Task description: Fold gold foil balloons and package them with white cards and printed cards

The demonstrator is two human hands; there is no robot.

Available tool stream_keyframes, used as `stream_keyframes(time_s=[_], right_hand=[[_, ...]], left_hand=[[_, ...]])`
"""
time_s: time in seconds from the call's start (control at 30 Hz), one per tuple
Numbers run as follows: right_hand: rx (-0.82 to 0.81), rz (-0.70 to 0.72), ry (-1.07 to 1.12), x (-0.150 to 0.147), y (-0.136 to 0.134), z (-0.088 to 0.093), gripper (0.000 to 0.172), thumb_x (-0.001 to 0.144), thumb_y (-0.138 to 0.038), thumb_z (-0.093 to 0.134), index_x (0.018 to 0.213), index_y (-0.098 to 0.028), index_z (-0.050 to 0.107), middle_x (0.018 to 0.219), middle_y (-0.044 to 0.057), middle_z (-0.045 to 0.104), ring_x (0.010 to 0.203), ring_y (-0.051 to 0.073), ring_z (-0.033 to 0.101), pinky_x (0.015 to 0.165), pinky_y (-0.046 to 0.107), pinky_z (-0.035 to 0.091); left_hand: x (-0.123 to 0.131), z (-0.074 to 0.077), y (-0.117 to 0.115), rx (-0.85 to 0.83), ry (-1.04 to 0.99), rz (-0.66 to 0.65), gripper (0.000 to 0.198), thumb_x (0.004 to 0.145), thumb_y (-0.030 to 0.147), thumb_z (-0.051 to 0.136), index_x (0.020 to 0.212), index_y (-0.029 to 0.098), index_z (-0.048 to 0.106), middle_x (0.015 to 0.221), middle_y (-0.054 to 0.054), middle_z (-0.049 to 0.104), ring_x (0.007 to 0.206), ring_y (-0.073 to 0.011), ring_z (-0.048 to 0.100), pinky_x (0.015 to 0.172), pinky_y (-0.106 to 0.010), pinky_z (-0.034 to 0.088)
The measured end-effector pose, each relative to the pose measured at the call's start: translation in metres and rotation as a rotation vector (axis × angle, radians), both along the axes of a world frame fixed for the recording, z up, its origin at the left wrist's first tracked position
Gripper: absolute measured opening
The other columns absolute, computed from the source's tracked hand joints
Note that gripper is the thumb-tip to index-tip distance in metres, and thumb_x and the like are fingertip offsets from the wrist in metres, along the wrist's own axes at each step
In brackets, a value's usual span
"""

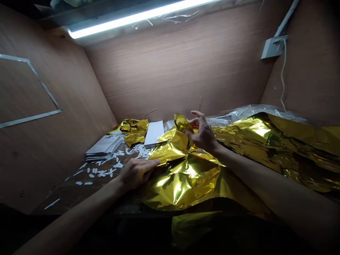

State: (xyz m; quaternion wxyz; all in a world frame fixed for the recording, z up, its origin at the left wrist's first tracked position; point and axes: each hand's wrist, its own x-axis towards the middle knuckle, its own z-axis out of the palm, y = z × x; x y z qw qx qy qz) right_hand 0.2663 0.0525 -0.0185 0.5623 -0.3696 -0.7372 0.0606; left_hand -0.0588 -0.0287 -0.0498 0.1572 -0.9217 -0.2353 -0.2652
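Observation:
Crinkled, shiny gold foil (pixel 183 177) lies before me, its near part drooping over the table's front edge. My left hand (pixel 138 173) is closed at the foil's left edge, index finger stretched along its top; the thumb is mostly hidden. Farther back, my right hand (pixel 202 134) holds a raised, folded end of the same foil between thumb and fingers, with one finger lifted away. Just beyond the foil stands a white box or stack of card (pixel 154 134), close to another crumpled gold foil piece (pixel 135 130).
A stack of printed papers (pixel 105 146) sits at the left, with small white scraps (pixel 102 173) scattered around it. More gold foil (pixel 265 141) spreads to the right, before clear plastic bags (pixel 262 111). Wooden panels (pixel 180 67) enclose the table; a tube light (pixel 143 17) hangs above.

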Motion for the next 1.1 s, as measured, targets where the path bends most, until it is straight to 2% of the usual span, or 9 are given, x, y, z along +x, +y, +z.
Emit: stream_keyframes(time_s=[0.07, 0.13, 0.27, 0.47, 0.53, 0.67, 0.83, 0.97, 1.1], right_hand=[[0.097, 0.048, -0.195, -0.005, -0.005, -0.002, 0.069, 0.081, -0.040, 0.074, 0.142, -0.018, 0.050, 0.121, 0.013, 0.070, 0.109, 0.030, 0.067, 0.097, 0.044, 0.053], [0.044, -0.001, -0.376, -0.008, -0.006, -0.005, 0.058, 0.079, -0.039, 0.074, 0.131, -0.017, 0.061, 0.125, 0.015, 0.069, 0.115, 0.032, 0.064, 0.101, 0.045, 0.051], [-0.263, -0.167, -0.617, -0.004, -0.001, -0.006, 0.038, 0.075, -0.036, 0.072, 0.104, -0.012, 0.073, 0.095, 0.015, 0.075, 0.087, 0.029, 0.068, 0.079, 0.037, 0.054], [-0.511, -0.399, -0.564, 0.008, 0.002, 0.005, 0.022, 0.070, -0.027, 0.071, 0.085, -0.011, 0.076, 0.078, 0.014, 0.073, 0.074, 0.025, 0.067, 0.061, 0.030, 0.047], [-0.470, -0.332, -0.407, 0.008, -0.001, 0.007, 0.022, 0.075, -0.029, 0.069, 0.084, -0.011, 0.077, 0.077, 0.012, 0.074, 0.074, 0.024, 0.068, 0.062, 0.029, 0.049], [-0.194, 0.062, -0.092, 0.003, -0.008, 0.007, 0.040, 0.088, -0.037, 0.064, 0.119, -0.015, 0.074, 0.104, 0.009, 0.078, 0.092, 0.023, 0.072, 0.081, 0.033, 0.056], [-0.103, 0.327, -0.519, -0.008, -0.013, -0.008, 0.056, 0.077, -0.020, 0.072, 0.133, -0.020, 0.069, 0.132, 0.009, 0.071, 0.120, 0.029, 0.066, 0.105, 0.044, 0.051], [-0.087, 0.309, -0.657, -0.018, -0.012, -0.019, 0.082, 0.069, -0.002, 0.060, 0.148, -0.021, 0.056, 0.149, 0.009, 0.058, 0.137, 0.025, 0.055, 0.118, 0.039, 0.042], [-0.070, 0.258, -0.650, -0.024, -0.014, -0.022, 0.083, 0.069, -0.005, 0.059, 0.151, -0.017, 0.053, 0.148, 0.011, 0.059, 0.133, 0.026, 0.059, 0.112, 0.037, 0.047]], left_hand=[[0.001, 0.000, 0.000, 0.010, -0.005, -0.036, 0.038, 0.094, 0.011, 0.059, 0.130, 0.019, 0.069, 0.114, -0.007, 0.079, 0.094, -0.0204, 0.079, 0.081, -0.027, 0.065], [0.003, 0.001, -0.001, 0.029, 0.001, -0.038, 0.036, 0.094, 0.010, 0.058, 0.127, 0.018, 0.071, 0.115, -0.007, 0.079, 0.095, -0.0207, 0.079, 0.081, -0.028, 0.065], [0.005, 0.003, -0.003, 0.025, 0.006, -0.035, 0.031, 0.095, 0.010, 0.058, 0.122, 0.017, 0.072, 0.112, -0.007, 0.080, 0.095, -0.0204, 0.079, 0.081, -0.027, 0.065], [0.005, 0.003, -0.004, 0.002, -0.016, -0.016, 0.028, 0.095, 0.014, 0.062, 0.120, 0.018, 0.074, 0.110, -0.006, 0.080, 0.092, -0.0200, 0.079, 0.082, -0.026, 0.065], [0.005, 0.003, -0.004, -0.003, -0.026, -0.005, 0.028, 0.095, 0.014, 0.062, 0.120, 0.018, 0.074, 0.107, -0.006, 0.081, 0.088, -0.0198, 0.080, 0.080, -0.027, 0.065], [0.007, 0.004, -0.005, -0.017, -0.015, 0.007, 0.030, 0.095, 0.013, 0.059, 0.122, 0.018, 0.073, 0.104, -0.006, 0.081, 0.085, -0.0204, 0.080, 0.075, -0.028, 0.065], [0.007, 0.002, -0.006, -0.042, -0.002, 0.025, 0.028, 0.096, 0.015, 0.060, 0.120, 0.019, 0.074, 0.104, -0.006, 0.081, 0.085, -0.0205, 0.080, 0.073, -0.027, 0.064], [0.006, -0.001, -0.005, -0.069, -0.017, 0.022, 0.029, 0.096, 0.015, 0.061, 0.122, 0.021, 0.073, 0.110, -0.005, 0.080, 0.090, -0.0194, 0.079, 0.080, -0.027, 0.063], [0.008, 0.001, -0.007, -0.048, -0.060, 0.026, 0.024, 0.094, 0.014, 0.065, 0.115, 0.022, 0.074, 0.105, -0.005, 0.079, 0.093, -0.0191, 0.075, 0.084, -0.031, 0.061]])
